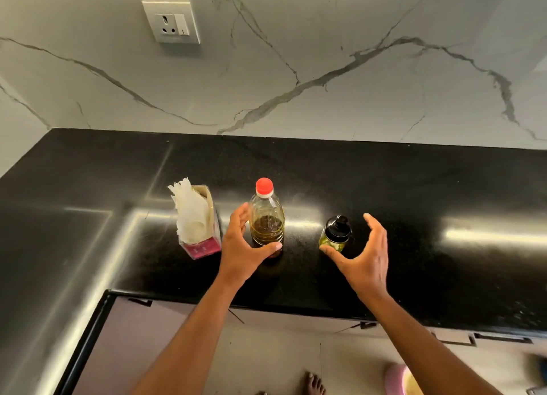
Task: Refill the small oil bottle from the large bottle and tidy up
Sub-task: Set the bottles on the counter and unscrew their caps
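A large clear plastic bottle (267, 217) with a red cap stands upright on the black counter (414, 205), about a third full of dark golden oil. To its right stands the small oil bottle (336, 234), with a black dispenser top and a little yellow-green oil. My left hand (241, 246) is spread around the large bottle's lower part, thumb in front, fingers behind its left side; whether it touches is unclear. My right hand (362, 252) is open just right of the small bottle, thumb tip near its base, fingers arched above and apart from it.
A pink tissue box (201, 217) with white tissues sticking out stands left of the large bottle, close to my left hand. A marble wall with a socket (171, 21) rises behind the counter. Cabinet fronts, the floor and a bare foot (312, 384) lie below the counter edge.
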The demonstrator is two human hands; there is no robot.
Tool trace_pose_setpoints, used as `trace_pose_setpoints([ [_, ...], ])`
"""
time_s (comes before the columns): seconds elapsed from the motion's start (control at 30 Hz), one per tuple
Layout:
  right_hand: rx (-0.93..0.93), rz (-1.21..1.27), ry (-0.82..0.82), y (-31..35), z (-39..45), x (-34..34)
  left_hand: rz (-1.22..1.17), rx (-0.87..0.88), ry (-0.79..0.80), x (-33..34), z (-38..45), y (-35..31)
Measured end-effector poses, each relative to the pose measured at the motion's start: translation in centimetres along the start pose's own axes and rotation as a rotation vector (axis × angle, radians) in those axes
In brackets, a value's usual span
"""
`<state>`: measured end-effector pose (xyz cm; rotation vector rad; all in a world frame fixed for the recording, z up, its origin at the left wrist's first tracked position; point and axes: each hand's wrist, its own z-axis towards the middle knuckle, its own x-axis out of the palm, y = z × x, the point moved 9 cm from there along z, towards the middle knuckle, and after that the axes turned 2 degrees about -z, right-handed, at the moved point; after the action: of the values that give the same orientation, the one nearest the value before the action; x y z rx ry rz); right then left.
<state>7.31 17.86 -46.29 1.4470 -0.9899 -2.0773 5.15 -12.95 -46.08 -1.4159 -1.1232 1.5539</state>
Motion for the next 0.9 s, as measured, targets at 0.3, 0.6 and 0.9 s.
trace_pose_setpoints([
  [0.3,-0.272,0.291,0.183,15.6,-0.3,1.0,-0.168,0.273,-0.117,-5.3,-1.2,-12.6],
  [0.6,-0.224,0.332,0.418,18.1,0.6,5.3,0.054,0.350,0.105,-5.2,1.0,-15.2],
  [0.9,-0.195,0.318,0.366,16.9,0.3,6.5,0.212,0.369,0.075,-4.3,1.7,-14.1],
])
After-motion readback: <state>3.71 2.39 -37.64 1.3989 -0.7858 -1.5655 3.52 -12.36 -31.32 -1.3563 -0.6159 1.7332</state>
